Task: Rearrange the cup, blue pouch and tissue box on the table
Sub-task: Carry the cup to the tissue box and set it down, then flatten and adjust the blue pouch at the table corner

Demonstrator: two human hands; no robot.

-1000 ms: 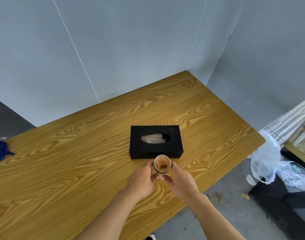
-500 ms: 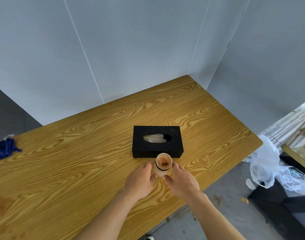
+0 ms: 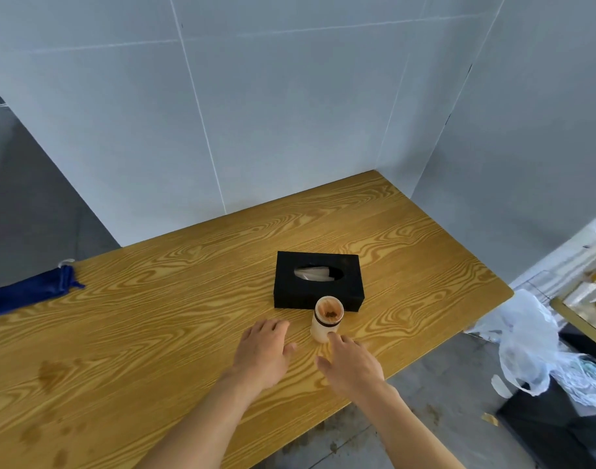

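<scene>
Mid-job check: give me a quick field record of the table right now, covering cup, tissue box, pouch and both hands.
cup: upright, just in front of the tissue box, on the table
tissue box: black, mid-table, tissue showing in the slot
blue pouch: lying flat at the far left edge
left hand: open, beside the cup, not touching it
right hand: open, fingertip at the cup's base; contact unclear

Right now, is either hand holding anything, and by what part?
Nothing is held. The left hand lies open beside the cup, apart from it. The right hand is open too, one fingertip at the cup's base, not gripping.
</scene>
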